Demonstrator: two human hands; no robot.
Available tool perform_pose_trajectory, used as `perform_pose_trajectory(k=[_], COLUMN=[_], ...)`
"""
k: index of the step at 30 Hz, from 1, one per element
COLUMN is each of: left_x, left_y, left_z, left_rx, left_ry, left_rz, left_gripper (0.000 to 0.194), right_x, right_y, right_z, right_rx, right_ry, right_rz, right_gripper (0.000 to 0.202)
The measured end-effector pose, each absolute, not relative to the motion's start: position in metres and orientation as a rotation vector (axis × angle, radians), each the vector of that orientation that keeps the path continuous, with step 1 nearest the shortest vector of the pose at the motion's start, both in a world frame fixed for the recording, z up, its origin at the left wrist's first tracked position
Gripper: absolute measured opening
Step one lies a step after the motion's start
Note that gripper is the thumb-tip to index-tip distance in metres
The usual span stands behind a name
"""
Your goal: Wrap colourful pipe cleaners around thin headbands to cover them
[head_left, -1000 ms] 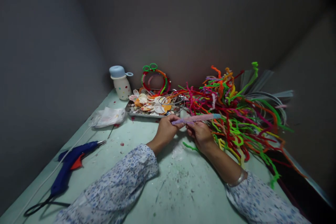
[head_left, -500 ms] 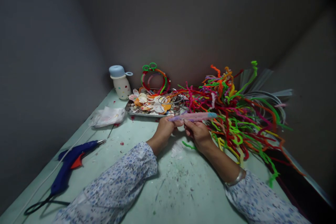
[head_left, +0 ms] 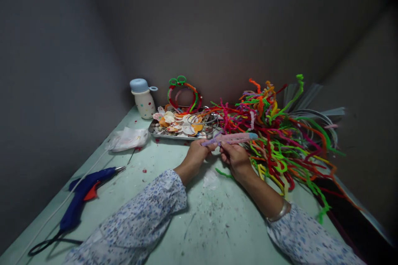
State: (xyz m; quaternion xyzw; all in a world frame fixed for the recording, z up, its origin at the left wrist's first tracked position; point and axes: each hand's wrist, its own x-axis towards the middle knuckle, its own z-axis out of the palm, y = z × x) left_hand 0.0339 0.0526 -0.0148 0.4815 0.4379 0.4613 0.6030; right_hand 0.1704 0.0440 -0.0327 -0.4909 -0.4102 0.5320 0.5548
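A fuzzy headband (head_left: pixel 238 137), wrapped in pink, purple and light blue pipe cleaner, is held between both hands above the table. My left hand (head_left: pixel 197 154) pinches its purple end. Close beside it, my right hand (head_left: pixel 235 158) grips near the purple part with thumb and fingers; the pink length and blue tip reach out to the right beyond it. Fingertips of both hands are partly hidden. A green pipe cleaner (head_left: pixel 224 173) lies on the table just below the right hand.
A metal tray (head_left: pixel 174 136) of flower pieces and beads stands behind my hands, with finished headbands (head_left: pixel 196 95) at its back. Tangled pipe cleaners (head_left: pixel 273 132) spread to the right. At left are a blue glue gun (head_left: pixel 77 203), a plastic bag (head_left: pixel 129 139) and a bottle (head_left: pixel 144 103).
Both hands stay in nearly the same place and keep hold of the headband. Its purple end has shifted slightly between the fingers, and the whole view has moved a little.
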Motion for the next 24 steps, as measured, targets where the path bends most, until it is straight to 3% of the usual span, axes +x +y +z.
perform_pose_trajectory(k=[24], left_x=[0.0376], left_y=[0.0524], left_z=[-0.0077], left_rx=[1.013], left_ry=[1.07], left_rz=[1.083], left_gripper=[0.018], right_x=[0.1722], right_y=[0.0414], right_z=[-0.0358], right_rx=[-1.166], right_ry=[-1.051], right_rz=[1.191], right_gripper=[0.036])
